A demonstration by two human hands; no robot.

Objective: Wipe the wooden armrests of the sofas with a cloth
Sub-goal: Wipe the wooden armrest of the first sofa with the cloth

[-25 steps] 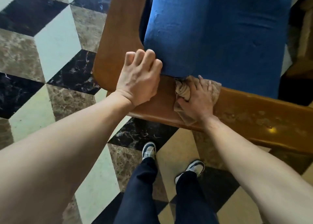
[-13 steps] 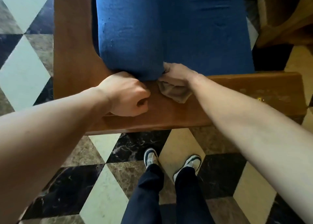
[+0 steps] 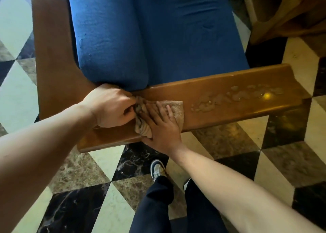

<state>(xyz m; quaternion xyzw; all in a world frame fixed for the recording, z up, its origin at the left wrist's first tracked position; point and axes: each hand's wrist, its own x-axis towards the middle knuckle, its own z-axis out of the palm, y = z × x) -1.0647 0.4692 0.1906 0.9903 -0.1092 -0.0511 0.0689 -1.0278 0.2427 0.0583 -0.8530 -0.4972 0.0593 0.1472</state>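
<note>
A brown wooden armrest (image 3: pixel 220 98) runs across the view in front of me, with wet blotches along its right half. A beige cloth (image 3: pixel 174 109) lies on it near the middle. My right hand (image 3: pixel 162 125) presses flat on the cloth, fingers spread. My left hand (image 3: pixel 109 107) sits just left of it, fingers curled around the cloth's bunched left end, beside the corner of the blue cushion (image 3: pixel 141 38).
The sofa's wooden back (image 3: pixel 51 53) runs along the left side of the cushion. Another piece of wooden furniture (image 3: pixel 285 12) stands at the upper right. The floor (image 3: pixel 74 171) is patterned marble tile. My feet stand just below the armrest.
My right hand has come off the cushion corner and flattened on the cloth, spreading it to the right. My left hand has shifted from a resting fist to gripping the cloth's left end.
</note>
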